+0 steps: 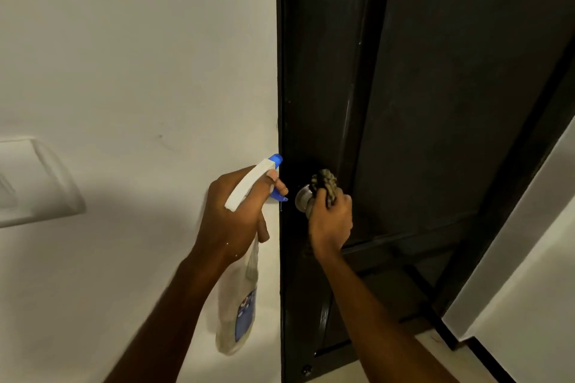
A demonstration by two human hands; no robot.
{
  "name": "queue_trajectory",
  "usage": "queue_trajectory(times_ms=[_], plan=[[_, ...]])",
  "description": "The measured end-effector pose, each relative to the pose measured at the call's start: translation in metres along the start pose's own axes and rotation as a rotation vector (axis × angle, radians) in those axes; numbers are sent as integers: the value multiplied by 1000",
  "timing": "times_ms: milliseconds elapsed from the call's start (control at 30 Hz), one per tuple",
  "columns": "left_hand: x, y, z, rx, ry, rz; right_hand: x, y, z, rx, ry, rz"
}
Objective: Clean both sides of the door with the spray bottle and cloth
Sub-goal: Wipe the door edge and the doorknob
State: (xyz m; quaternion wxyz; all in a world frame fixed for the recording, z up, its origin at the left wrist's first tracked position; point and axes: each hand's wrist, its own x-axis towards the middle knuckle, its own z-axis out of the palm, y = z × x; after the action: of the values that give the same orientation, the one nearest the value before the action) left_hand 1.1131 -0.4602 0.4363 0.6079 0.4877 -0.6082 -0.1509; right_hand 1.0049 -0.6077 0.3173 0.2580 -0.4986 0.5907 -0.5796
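Door (435,102) one, spray bottle (237,317) one, left hand (231,222), cloth (325,182) one, right hand (331,222)

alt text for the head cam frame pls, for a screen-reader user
A person's right hand grips a bunched cloth against the metal door knob of a dark door; the left hand holds a spray bottle by the white wall.

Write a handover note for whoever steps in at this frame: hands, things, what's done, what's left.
Left hand grips the translucent plastic spray bottle with a white-and-blue trigger head, in front of the white wall.
Right hand holds the bunched striped cloth against the round metal knob of the dark door.
Done: cannot tell how much is wiped.
Left: probably this face's panels, then the other side.
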Motion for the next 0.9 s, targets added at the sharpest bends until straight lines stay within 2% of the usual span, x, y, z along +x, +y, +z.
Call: queue_trajectory(times_ms=[33,167,233,300,333,367,400,467,500,533,567,600,667,800,833,900], plan=[[4,5,-1,-16,41,15,2,4,-3,-146,-35,-166],[10,7,-1,-65,-20,23,11,20,-7,-699,-172,-1077],[11,10,5,-133,-48,-24,21,27,-8,-764,-194,-1315],[11,8,5,-189,-58,-32,31,31,-8,-700,-163,-1367],[12,8,3,-177,-42,23,32,33,-6,-632,-133,-1296],[12,6,2,-138,-36,44,29,31,-3,-536,-91,-1131],[12,5,-3,-131,-61,62,23,28,2,-384,-40,-871],[11,11,0,-92,-71,49,6,10,11,86,75,-193],[11,8,1,-73,-42,46,1,0,12,296,116,81],[10,3,2,-73,-7,56,-1,-5,13,386,126,246],[9,3,5,-64,19,79,-2,-8,12,380,117,301],[9,9,8,-32,35,83,-1,-6,10,321,103,262],[10,6,7,-36,70,33,2,3,1,83,44,-37],[11,3,4,-72,41,22,14,19,-10,-607,-189,-1032],[11,-4,4,-76,21,21,20,18,-13,-712,-239,-1196],[12,-8,3,-114,29,29,33,17,-19,-778,-290,-1385]])
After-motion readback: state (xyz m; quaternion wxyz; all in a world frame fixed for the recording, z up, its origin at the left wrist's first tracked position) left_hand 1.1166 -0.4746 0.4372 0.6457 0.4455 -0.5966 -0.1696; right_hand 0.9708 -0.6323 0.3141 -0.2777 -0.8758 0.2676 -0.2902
